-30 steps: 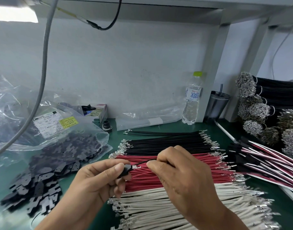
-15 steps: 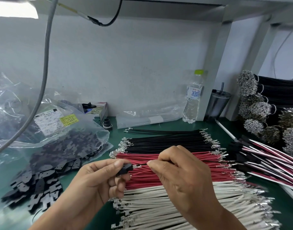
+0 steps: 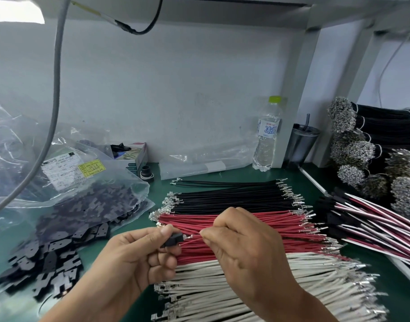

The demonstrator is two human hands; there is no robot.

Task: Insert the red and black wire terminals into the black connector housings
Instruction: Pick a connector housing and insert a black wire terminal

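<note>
Closer now vs. 1 s ago: right hand pinching a red wire, its tip at the black housing gripped by left hand, above wire rows mid-bench. Risk: tilted tip could bend, miss slot.

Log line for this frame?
left hand: holds connector housing | right hand: pinches red wire | terminal at housing opening, seating unclear

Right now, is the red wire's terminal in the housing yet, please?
Not yet: the terminal shows bare metal just outside the housing.
</note>
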